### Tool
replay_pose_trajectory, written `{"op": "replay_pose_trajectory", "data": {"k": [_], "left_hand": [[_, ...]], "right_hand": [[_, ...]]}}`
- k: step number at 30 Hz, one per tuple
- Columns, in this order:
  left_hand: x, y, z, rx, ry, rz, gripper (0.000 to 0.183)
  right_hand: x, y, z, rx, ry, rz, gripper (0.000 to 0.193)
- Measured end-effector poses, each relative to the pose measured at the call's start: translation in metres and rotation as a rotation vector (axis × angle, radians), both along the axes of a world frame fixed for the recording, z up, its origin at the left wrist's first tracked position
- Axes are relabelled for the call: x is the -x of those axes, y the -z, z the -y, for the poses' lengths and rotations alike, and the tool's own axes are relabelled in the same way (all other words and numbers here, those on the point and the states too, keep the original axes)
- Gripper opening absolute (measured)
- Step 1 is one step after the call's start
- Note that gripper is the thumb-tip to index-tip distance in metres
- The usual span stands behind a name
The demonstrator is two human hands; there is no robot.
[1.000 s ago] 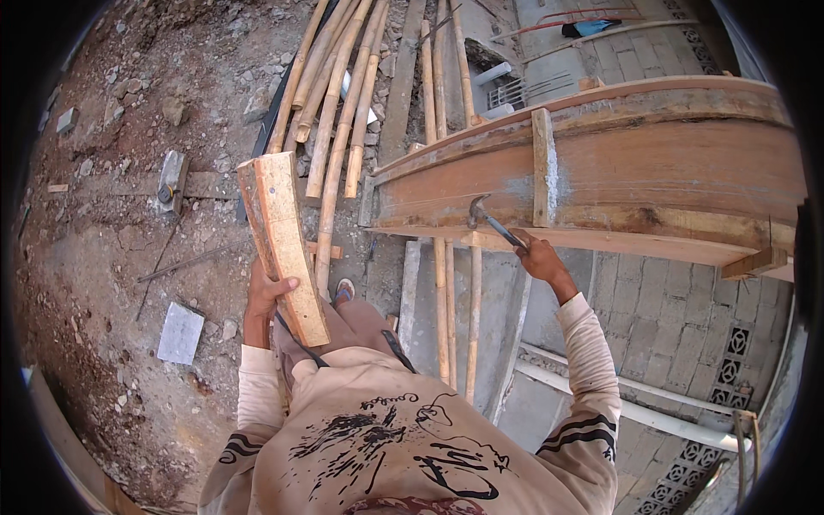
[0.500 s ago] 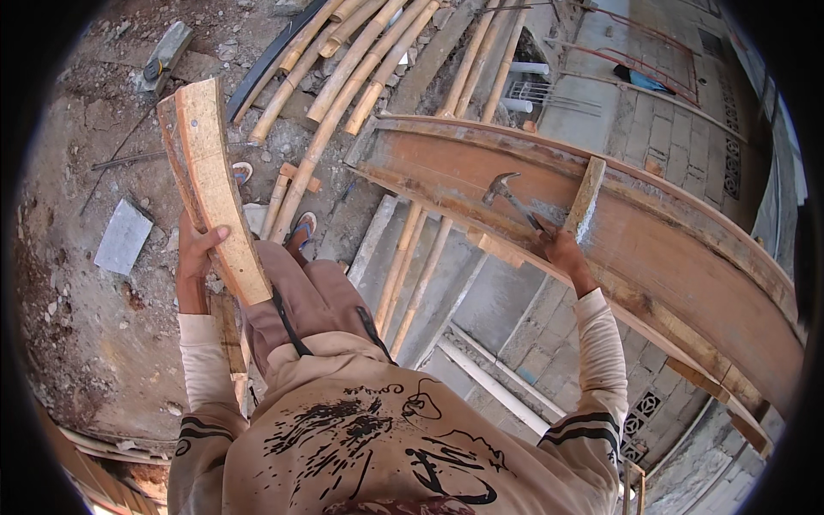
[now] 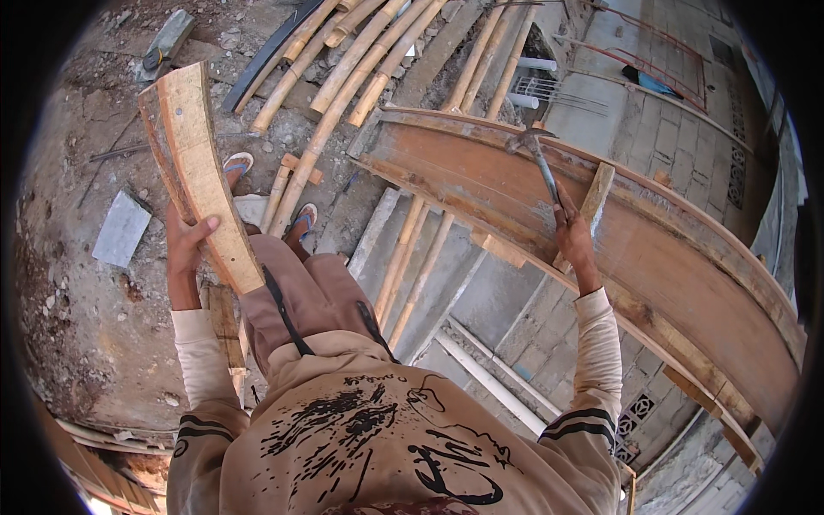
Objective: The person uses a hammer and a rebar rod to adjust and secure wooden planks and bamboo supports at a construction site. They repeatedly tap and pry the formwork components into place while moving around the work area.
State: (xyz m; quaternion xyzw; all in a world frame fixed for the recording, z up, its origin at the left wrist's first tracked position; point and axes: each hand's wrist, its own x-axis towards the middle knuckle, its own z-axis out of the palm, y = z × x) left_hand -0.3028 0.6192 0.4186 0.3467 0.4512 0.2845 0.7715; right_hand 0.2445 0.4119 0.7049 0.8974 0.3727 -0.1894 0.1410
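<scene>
My left hand (image 3: 189, 246) is closed around a wooden plank (image 3: 204, 163), thumb on its broad face. The plank seems to be pieces fixed together, with nail heads showing on it, and it stands up at the left with its lower end against my trousers. In my right hand (image 3: 575, 243) is a claw hammer (image 3: 541, 163), gripped low on the handle with its head up and away from me. The hammer is above a long wooden formwork trough (image 3: 481, 163), close to a short crosspiece (image 3: 592, 206) that bridges its sides.
Several bamboo poles (image 3: 352, 73) lie at the far side, and more lean under the trough. A grey block (image 3: 123, 229) rests on the rubble ground at left. White pipes (image 3: 489, 378) and a block wall (image 3: 678, 163) are to the right.
My right hand has raised the hammer, its head swinging up and to the right. The plank in my left hand has shifted slightly left and tilted a little.
</scene>
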Motion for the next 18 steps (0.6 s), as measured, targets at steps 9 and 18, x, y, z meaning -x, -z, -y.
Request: {"op": "replay_pose_trajectory", "data": {"k": [9, 18], "left_hand": [[0.005, 0.024, 0.012, 0.046, 0.008, 0.008, 0.090], [0.000, 0.026, 0.011, 0.054, -0.022, -0.015, 0.086]], "right_hand": [[0.057, 0.020, 0.066, 0.860, -0.036, -0.400, 0.047], [0.026, -0.014, 0.036, -0.154, 0.778, -0.386, 0.029]]}}
